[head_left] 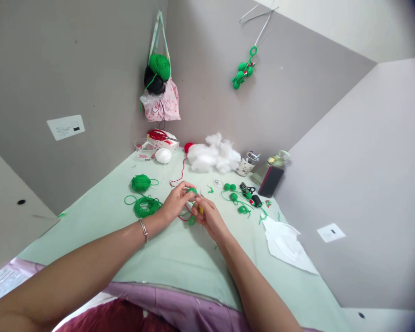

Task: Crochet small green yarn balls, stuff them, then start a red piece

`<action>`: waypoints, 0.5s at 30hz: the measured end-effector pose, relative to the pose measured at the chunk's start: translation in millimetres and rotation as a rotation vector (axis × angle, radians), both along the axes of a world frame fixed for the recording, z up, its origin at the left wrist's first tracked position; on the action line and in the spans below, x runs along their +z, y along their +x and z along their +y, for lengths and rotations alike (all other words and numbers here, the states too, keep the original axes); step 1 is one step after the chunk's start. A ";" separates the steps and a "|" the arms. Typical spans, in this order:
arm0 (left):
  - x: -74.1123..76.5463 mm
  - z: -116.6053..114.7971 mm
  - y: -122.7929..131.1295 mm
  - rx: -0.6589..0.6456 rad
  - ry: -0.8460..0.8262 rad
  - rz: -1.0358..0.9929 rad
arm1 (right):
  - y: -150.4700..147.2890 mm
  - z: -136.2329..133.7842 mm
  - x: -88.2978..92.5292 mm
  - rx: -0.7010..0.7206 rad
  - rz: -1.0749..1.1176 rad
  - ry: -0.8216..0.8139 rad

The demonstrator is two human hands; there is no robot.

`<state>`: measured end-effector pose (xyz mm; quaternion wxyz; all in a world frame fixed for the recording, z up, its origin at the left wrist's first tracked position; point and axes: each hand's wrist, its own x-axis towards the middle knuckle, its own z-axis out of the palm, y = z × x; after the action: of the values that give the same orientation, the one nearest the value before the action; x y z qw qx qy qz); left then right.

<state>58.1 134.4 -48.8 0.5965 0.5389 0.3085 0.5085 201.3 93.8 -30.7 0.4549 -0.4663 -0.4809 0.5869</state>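
Note:
My left hand pinches a small green crocheted piece above the pale green table cover. A bracelet sits on that wrist. My right hand is closed round a thin crochet hook with a yellow handle, its tip at the green piece. Green and red yarn strands trail between the two hands. A loose coil of green yarn and a small green yarn ball lie just left of my left hand.
White stuffing, a cup, a dark phone and small green balls lie at the back right. White paper lies right. A pink bag with green yarn and a green crocheted string hang on the wall.

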 end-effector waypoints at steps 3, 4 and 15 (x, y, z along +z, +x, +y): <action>-0.1 6.9 -6.4 0.072 0.052 0.053 | 5.5 -1.7 0.1 -0.102 -0.057 0.109; 0.0 8.2 -7.8 0.088 0.067 0.071 | 7.7 -2.3 0.5 -0.131 -0.074 0.144; 0.1 1.9 -6.7 0.119 0.193 0.234 | 7.8 -7.6 4.1 0.071 -0.056 0.060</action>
<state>51.4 136.3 -48.7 0.4709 0.6301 0.3567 0.5040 209.1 86.2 -26.6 0.4340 -0.4513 -0.5269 0.5747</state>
